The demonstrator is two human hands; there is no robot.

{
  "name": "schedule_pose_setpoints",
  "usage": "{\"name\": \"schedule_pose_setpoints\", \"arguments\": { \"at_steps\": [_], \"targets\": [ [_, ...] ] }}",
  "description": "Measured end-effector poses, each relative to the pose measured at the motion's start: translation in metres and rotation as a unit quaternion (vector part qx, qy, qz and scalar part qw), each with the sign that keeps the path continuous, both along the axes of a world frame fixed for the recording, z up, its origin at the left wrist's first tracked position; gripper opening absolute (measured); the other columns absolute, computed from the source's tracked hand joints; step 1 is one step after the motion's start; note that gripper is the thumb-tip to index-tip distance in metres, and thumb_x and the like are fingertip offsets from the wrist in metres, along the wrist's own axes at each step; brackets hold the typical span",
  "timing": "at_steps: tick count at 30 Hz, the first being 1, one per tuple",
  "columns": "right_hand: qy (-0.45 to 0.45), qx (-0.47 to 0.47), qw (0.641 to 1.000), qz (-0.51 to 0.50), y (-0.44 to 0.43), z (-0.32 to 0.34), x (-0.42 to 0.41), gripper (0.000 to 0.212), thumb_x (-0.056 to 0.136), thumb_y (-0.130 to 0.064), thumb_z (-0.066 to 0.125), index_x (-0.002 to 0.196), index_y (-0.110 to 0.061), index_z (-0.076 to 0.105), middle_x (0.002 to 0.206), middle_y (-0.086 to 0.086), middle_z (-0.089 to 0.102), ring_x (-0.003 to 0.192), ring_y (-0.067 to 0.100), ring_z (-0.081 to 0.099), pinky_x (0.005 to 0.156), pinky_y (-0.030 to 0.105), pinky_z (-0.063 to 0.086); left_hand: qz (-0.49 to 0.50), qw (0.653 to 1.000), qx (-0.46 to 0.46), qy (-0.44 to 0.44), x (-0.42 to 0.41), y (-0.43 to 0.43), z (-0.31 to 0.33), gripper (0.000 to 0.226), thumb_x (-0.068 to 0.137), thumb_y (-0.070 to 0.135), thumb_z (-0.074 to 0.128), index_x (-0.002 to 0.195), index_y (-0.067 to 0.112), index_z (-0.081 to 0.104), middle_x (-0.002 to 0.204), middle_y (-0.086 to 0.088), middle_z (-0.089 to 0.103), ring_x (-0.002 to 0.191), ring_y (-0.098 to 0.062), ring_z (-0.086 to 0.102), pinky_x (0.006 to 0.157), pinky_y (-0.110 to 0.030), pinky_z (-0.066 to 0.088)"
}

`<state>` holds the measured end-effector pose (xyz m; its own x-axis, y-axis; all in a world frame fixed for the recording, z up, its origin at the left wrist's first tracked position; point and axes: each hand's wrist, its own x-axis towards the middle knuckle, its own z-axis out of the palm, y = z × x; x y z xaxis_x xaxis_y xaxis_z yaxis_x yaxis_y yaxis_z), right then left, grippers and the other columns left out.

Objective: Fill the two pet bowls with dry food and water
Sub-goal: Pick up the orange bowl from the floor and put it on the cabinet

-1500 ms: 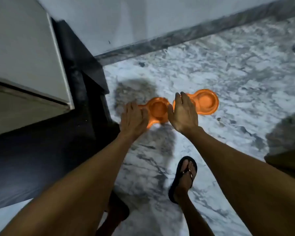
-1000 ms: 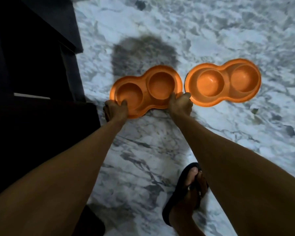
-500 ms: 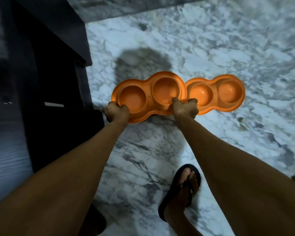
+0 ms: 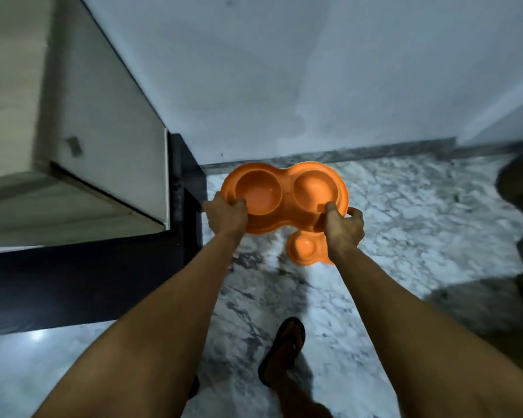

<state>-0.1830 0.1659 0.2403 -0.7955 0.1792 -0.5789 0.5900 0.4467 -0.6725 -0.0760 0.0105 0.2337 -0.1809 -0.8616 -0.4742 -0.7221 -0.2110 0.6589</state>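
While the left hand clasps the rim of the orange double bowl at seven o'clock and the right hand at five, thumbs over the lip, it hangs above the marble floor, the second bowl at six o'clock. Level, even grips should carry it safely.

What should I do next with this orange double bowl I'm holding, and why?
Probably carry the orange double bowl level toward wherever food or water is kept. Your left hand and right hand grip its near rim, it is off the marble floor, and both wells look empty. The second orange bowl lies on the floor below.
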Motion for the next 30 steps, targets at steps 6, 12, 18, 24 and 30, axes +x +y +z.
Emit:
{"name": "schedule_pose_setpoints", "arguments": {
  "at_steps": [6, 12, 18, 24, 30],
  "targets": [
    [0.053, -0.045, 0.998, 0.002, -0.008, 0.147, 0.021, 0.060, 0.073, -0.043, 0.066, 0.126, -0.015, 0.054, 0.115, 0.013, 0.063, 0.105, 0.035, 0.062, 0.092, 0.048, 0.052, 0.001, 0.997, -0.053, 0.048, 0.027, -0.002, 0.145, 0.042, 0.083, 0.032, 0.058, 0.105, -0.003, 0.063, 0.109, -0.026, 0.059, 0.101, -0.039, 0.056, 0.078, -0.035, 0.040],
    [0.104, -0.074, 0.992, 0.009, -0.031, 0.228, 0.076, 0.053, 0.077, -0.039, 0.065, 0.123, -0.014, 0.057, 0.116, 0.011, 0.062, 0.099, 0.030, 0.056, 0.084, 0.042, 0.048, 0.050, 0.990, -0.074, 0.112, 0.088, -0.017, 0.229, 0.042, 0.085, 0.030, 0.064, 0.112, -0.001, 0.064, 0.117, -0.024, 0.058, 0.105, -0.039, 0.060, 0.089, -0.038, 0.045],
    [0.132, -0.095, 0.986, 0.040, -0.080, 0.272, 0.177, 0.058, 0.072, -0.045, 0.065, 0.122, -0.017, 0.054, 0.119, 0.015, 0.060, 0.100, 0.036, 0.061, 0.085, 0.047, 0.054, 0.081, 0.983, -0.083, 0.144, 0.193, -0.067, 0.274, 0.037, 0.088, 0.025, 0.065, 0.116, 0.001, 0.062, 0.126, -0.021, 0.050, 0.115, -0.036, 0.054, 0.098, -0.036, 0.042],
    [0.142, -0.122, 0.979, 0.081, -0.150, 0.297, 0.293, 0.065, 0.068, -0.049, 0.062, 0.123, -0.016, 0.054, 0.116, 0.014, 0.063, 0.103, 0.037, 0.062, 0.092, 0.052, 0.054, 0.126, 0.973, -0.089, 0.174, 0.318, -0.128, 0.311, 0.040, 0.092, 0.024, 0.064, 0.125, 0.003, 0.058, 0.135, -0.015, 0.042, 0.123, -0.035, 0.051, 0.104, -0.041, 0.043],
    [0.137, -0.141, 0.970, 0.143, -0.235, 0.310, 0.382, 0.058, 0.079, -0.045, 0.065, 0.126, -0.014, 0.052, 0.121, 0.014, 0.060, 0.108, 0.036, 0.059, 0.096, 0.053, 0.051, 0.175, 0.965, -0.105, 0.165, 0.422, -0.203, 0.323, 0.035, 0.091, 0.025, 0.064, 0.120, 0.005, 0.061, 0.132, -0.015, 0.045, 0.119, -0.035, 0.053, 0.103, -0.044, 0.043]
  ]
}}
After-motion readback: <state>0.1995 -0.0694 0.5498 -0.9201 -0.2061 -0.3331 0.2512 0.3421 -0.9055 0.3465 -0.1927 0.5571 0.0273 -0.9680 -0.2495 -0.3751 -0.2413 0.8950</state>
